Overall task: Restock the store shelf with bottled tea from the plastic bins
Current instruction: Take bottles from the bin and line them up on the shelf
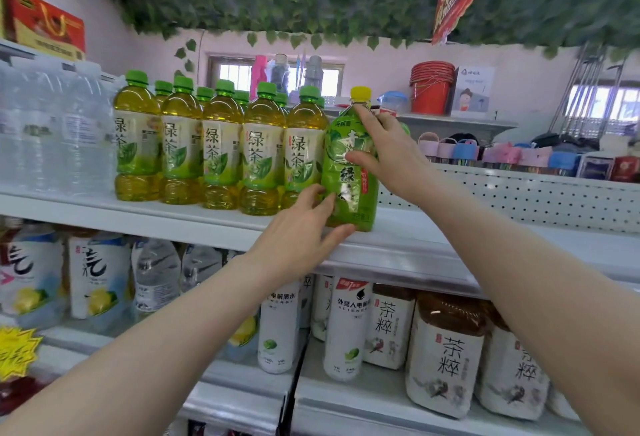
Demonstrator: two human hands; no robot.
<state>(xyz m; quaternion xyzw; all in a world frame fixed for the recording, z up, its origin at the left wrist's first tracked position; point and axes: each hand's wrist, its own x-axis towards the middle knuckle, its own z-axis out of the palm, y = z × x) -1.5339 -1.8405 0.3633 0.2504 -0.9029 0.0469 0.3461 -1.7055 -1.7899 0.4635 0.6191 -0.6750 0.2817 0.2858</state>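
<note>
A green-labelled tea bottle with a yellow cap (pixel 348 175) stands upright on the white top shelf (pixel 408 238), just right of a row of several green-capped green tea bottles (pixel 221 148). My right hand (pixel 388 155) grips its upper body, fingers reaching toward the neck and thumb across the label. My left hand (pixel 304 231) holds the bottle's base, fingers on its left side and thumb under its front. No plastic bin is in view.
Clear water bottles (pixel 52 137) fill the shelf's left end. To the right of the tea the shelf is bare, backed by a perforated white panel (pixel 519 196). The lower shelf holds white drink bottles (pixel 346 328) and large tea bottles (pixel 446 356). Red buckets (pixel 431 87) stand behind.
</note>
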